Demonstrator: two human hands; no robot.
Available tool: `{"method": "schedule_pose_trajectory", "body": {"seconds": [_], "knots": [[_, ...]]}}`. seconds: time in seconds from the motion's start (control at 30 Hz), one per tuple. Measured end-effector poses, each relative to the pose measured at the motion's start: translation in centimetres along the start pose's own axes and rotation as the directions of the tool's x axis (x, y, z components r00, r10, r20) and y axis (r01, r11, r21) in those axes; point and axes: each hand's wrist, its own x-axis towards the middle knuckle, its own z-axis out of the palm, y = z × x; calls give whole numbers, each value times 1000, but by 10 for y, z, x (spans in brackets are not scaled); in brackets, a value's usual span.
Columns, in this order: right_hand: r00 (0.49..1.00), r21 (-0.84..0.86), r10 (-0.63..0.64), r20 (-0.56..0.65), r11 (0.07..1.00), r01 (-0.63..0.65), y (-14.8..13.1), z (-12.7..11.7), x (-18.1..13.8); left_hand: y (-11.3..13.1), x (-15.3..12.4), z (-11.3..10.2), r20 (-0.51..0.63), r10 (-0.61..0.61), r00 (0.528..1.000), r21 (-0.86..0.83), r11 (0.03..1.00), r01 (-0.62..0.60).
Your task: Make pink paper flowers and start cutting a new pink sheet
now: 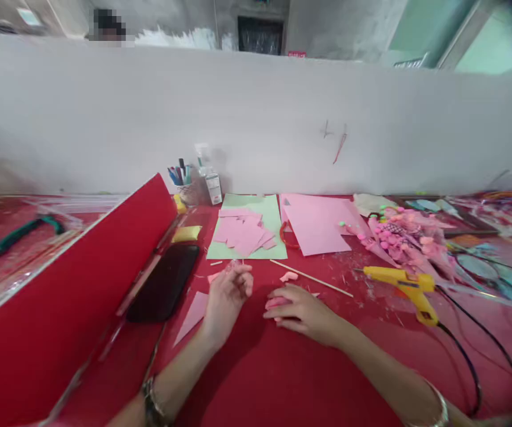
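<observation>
1. Right hand (298, 311) lies palm down just above or on the red worktop (256, 379), its fingers slightly spread over a pink piece (278, 302) that shows between them; whether they grip it, I cannot tell.
2. Left hand (229, 290) is raised beside it, well clear of the right, with the fingers loosely curled (the thumb is hard to make out, so I cannot tell whether they close on anything).
3. Beyond the right hand lie a small pink scrap (288, 277) and a thin stick (312, 277), set at a slant.
4. Farther back, pink paper pieces (242, 231) overlap on a green sheet (269, 204), with larger pink sheets (322, 225) to the right.
5. A yellow glue gun (405, 284) rests on the right, near a heap of pink decorations (398, 237).
6. On the left, a dark phone (165, 284) lies beside a pink paper triangle (194, 317).
</observation>
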Motion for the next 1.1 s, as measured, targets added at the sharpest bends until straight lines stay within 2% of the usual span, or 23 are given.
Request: {"method": "schedule_pose_trajectory", "body": {"seconds": [0.1, 0.17, 0.27, 0.3, 0.37, 0.47, 0.53, 0.67, 0.77, 0.9, 1.1], "knots": [[998, 48, 54, -40, 997, -53, -2, -5, -1, -2, 1, 2, -35, 48, 998, 47, 998, -46], [986, 154, 111, -124, 984, -91, -4, -8, -1, -6, 2, 2, -43, 95, 995, 122, 988, -89], [921, 410, 245, -304, 906, -106, -8, -9, 1, -14, 1, 1, -18, 153, 988, 288, 947, -142], [891, 501, 295, -345, 861, -91, -10, -8, 1, -17, -1, 1, 15, 147, 989, 347, 927, -143], [844, 663, 384, -374, 748, -46, -13, -4, 2, -24, -7, 4, 151, 71, 986, 438, 889, -131], [829, 795, 451, -331, 607, -12, -19, 6, 1, -37, -17, 13, 415, -51, 908, 478, 862, -170], [834, 817, 459, -308, 577, -16, -23, 10, 0, -45, -20, 17, 464, -41, 885, 495, 841, -220], [857, 805, 396, -329, 593, 35, -29, 9, 1, -49, -21, 22, 364, 6, 931, 573, 787, -229], [864, 767, 357, -356, 640, 51, -34, 1, 2, -44, -20, 23, 339, -10, 941, 612, 761, -213], [843, 683, 364, -397, 730, 7, -36, -7, 1, -38, -22, 23, 316, 5, 949, 635, 742, -215], [813, 492, 302, -497, 870, -22, -28, -8, -2, -32, -23, 23, 186, -109, 976, 587, 810, -21]]}}
